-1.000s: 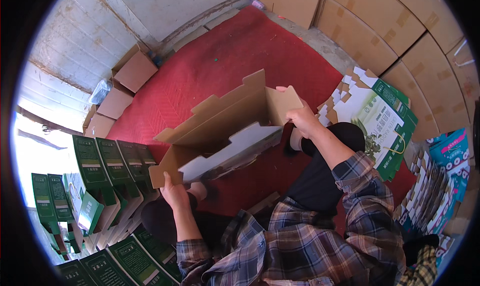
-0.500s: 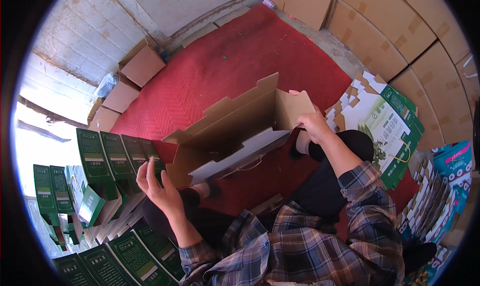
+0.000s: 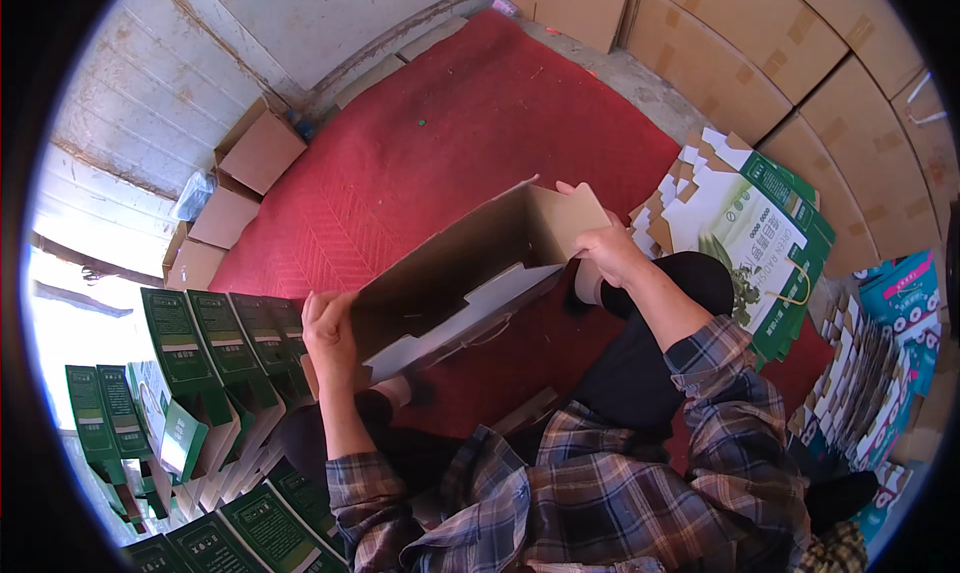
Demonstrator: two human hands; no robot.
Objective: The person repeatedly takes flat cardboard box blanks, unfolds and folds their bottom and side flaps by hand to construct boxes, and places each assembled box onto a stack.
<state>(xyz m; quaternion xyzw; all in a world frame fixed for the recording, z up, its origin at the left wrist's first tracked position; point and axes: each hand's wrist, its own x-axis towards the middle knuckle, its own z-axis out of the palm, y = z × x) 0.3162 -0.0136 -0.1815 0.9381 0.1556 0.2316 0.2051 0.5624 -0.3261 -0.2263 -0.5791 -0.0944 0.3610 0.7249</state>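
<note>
An open cardboard carton point(image 3: 450, 253) is held in front of me above my lap, its brown inside facing up. A white notched flap point(image 3: 470, 313) stands along its near side, and a thin cord handle point(image 3: 488, 335) hangs on the outer face. My left hand point(image 3: 332, 335) is closed at the carton's left end, fingers bent over the edge. At the other end my right hand point(image 3: 608, 253) grips the brown end panel point(image 3: 572, 218), thumb on the near side and fingertips showing behind it.
Rows of green cartons point(image 3: 190, 343) stand at my left. Flattened white-and-green cartons point(image 3: 740, 233) lie in a pile at right, with blue-and-white ones point(image 3: 905, 323) beyond. Large brown boxes point(image 3: 720, 63) are stacked behind. Small brown boxes point(image 3: 262, 158) line the wall beside the red carpet point(image 3: 430, 123).
My left hand has come from open in the air to closed on the carton's left end. The tall far flap no longer stands up. My right hand keeps its grip.
</note>
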